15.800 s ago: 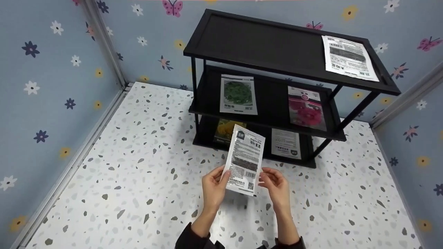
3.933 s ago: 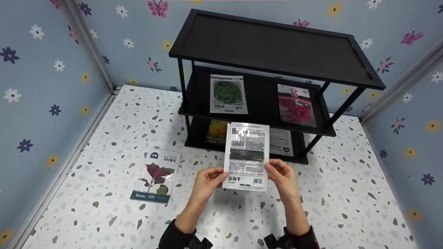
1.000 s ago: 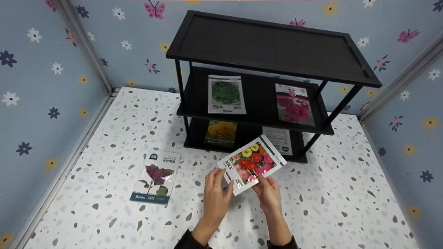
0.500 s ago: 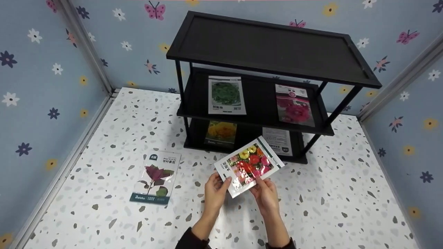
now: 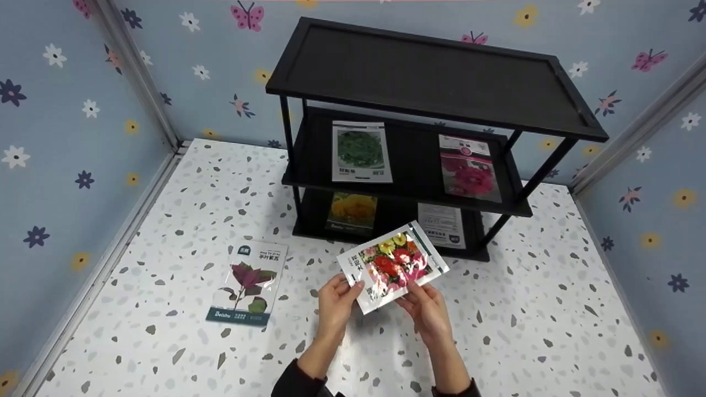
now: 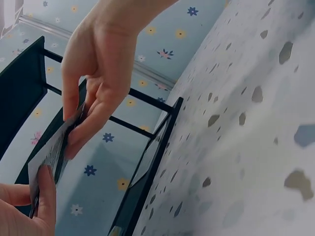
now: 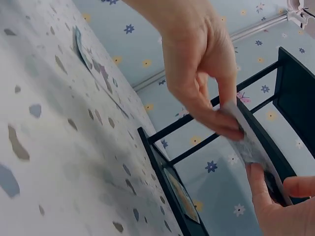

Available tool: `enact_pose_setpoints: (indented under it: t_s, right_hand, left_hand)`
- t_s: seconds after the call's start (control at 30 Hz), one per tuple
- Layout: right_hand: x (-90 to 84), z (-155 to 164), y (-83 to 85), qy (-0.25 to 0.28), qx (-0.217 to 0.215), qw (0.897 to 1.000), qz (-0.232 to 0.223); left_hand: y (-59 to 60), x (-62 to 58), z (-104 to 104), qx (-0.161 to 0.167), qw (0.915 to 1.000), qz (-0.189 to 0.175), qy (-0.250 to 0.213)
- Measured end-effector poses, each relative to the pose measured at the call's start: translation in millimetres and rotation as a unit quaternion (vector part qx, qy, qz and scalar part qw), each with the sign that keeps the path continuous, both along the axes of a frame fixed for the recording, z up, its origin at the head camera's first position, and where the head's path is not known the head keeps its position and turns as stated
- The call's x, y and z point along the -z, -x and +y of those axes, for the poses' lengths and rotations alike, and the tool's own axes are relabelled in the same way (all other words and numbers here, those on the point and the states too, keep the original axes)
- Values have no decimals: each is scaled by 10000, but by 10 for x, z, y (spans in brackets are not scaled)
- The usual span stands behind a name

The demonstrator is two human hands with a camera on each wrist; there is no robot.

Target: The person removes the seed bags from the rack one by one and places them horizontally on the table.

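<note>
Glossy foil, picture side up: the flower seed packet sits just below centre of the head frame, tilted so its long edge runs up to the right, held above the speckled floor and clear of it. I read the tilt as a way to show the printed face to the camera (my judgement only).

Left hand is at the packet's lower-left corner, thumb on top and fingers curled under, pinching the edge. Right hand pinches the lower-right edge the same way, fingertips pressed on the foil in the right wrist view. Both hands are closed on the packet, neither spread. In the left wrist view the packet shows edge-on, thin and slightly bowed between the two pinches.

The purple leaf packet lies flat on the floor in the lower left, face up, well apart from the hands.

The black shelf rack stands in the upper middle, top tier bare. On the middle tier I see a green packet and a pink packet, both face up. On the bottom tier, a yellow packet and a white packet showing printed text, partly hidden behind the held packet.
</note>
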State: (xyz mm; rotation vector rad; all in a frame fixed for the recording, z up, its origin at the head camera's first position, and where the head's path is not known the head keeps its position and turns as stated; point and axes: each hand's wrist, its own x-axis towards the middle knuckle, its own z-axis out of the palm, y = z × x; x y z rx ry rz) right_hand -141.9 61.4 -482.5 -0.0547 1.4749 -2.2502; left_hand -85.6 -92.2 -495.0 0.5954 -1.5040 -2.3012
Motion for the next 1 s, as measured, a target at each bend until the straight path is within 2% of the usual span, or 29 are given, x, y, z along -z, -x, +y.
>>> enact_pose_setpoints:
  t_s: [0.13,0.3,0.57,0.7,0.83,0.9,1.0]
  right_hand:
    - [-1,111,64,68,-152,9999,-15]
    - [-11,272,158,63,-421,9991,-74]
    - [-23,501,291,-566,-1384,9887,-44]
    - [3,544,313,-906,-1555,9836,126]
    - [11,523,301,-1024,-1415,9843,236]
    - [20,503,290,-966,-1289,9865,281]
    - [41,461,266,-945,-1015,9897,365]
  left_hand:
    - [-17,-33,-114,268,9996,51,112]
    - [-55,-58,-235,787,9965,103,267]
    - [-111,-63,-411,1485,9879,-71,432]
    - [-128,-70,-471,1717,9839,-159,478]
    - [-118,-82,-467,1610,9854,-221,510]
    - [-109,-82,-432,1314,9897,-267,509]
    - [-99,-70,-331,639,9974,-244,225]
